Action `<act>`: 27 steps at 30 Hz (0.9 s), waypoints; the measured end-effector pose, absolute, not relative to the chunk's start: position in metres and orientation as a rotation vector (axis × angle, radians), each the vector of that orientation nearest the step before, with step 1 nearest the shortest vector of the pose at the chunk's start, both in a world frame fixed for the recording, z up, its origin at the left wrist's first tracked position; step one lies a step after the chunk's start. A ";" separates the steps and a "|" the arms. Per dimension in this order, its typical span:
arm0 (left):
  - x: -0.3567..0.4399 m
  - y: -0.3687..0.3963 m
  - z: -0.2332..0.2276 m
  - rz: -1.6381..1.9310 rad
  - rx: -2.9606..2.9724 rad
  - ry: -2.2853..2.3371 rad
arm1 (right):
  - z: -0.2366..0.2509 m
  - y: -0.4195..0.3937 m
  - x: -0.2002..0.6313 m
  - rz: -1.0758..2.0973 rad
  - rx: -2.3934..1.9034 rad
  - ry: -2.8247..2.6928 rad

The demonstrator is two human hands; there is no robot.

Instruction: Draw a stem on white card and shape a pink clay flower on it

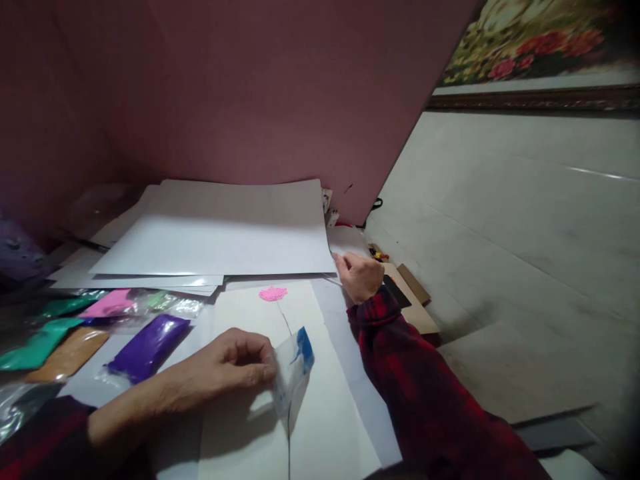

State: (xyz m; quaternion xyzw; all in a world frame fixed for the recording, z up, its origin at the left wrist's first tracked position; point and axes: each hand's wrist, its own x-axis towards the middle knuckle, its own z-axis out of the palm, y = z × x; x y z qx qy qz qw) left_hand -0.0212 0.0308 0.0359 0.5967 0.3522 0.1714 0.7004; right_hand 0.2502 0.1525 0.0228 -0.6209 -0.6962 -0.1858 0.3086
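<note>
The left hand point(227, 360) is pinching a clear, blue-cornered packet point(287, 381) above the paper point(330, 417); the right hand point(361, 277) is lying curled by white sheets point(225, 227) — grip unclear. The packet is probably feeling light, limp, slippery — best held by its edge.

A framed flower picture point(545, 47) shows upper right, beside a pink wall point(270, 93)
</note>
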 end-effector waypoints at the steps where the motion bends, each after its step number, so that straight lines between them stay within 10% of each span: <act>1: -0.021 0.031 0.036 0.367 1.337 0.780 | 0.025 0.151 0.251 -0.487 -1.694 -1.903; 14: -0.024 0.035 0.028 0.341 1.352 0.768 | 0.045 0.138 0.248 -0.255 -1.850 -2.418; 23: -0.025 0.034 0.029 0.333 1.381 0.776 | 0.051 0.149 0.256 0.639 -1.317 -1.715; 27: -0.026 0.034 0.028 0.324 1.372 0.783 | 0.053 0.146 0.253 0.565 -1.243 -1.596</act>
